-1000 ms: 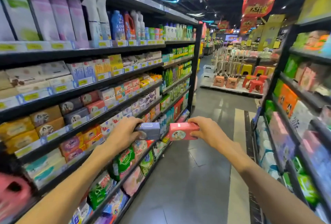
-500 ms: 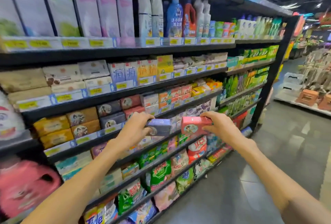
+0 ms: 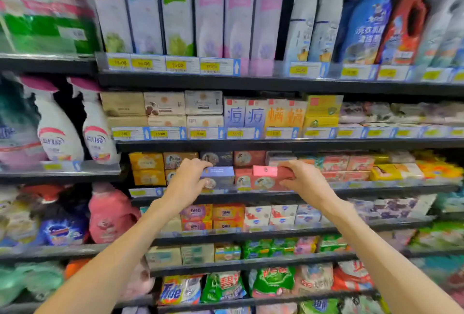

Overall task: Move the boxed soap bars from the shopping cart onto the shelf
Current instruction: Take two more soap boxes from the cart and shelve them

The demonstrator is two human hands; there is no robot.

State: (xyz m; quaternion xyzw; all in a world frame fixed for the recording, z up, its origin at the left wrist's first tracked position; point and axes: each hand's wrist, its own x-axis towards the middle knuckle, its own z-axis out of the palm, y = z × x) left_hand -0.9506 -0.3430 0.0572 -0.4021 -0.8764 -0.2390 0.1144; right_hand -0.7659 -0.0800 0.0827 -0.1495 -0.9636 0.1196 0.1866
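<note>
Boxed soap bars, blue [image 3: 218, 175] in left hand [image 3: 187, 183], pink [image 3: 266, 174] in right hand [image 3: 305, 183], both gripped mid-frame at the shelf [image 3: 376, 189]; next, slide them among matching boxes.

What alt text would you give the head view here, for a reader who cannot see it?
A person's left hand holds a blue soap box and the right hand a pink soap box, both at a store shelf stocked with matching boxed soaps. Detergent bottles stand on shelves above.
</note>
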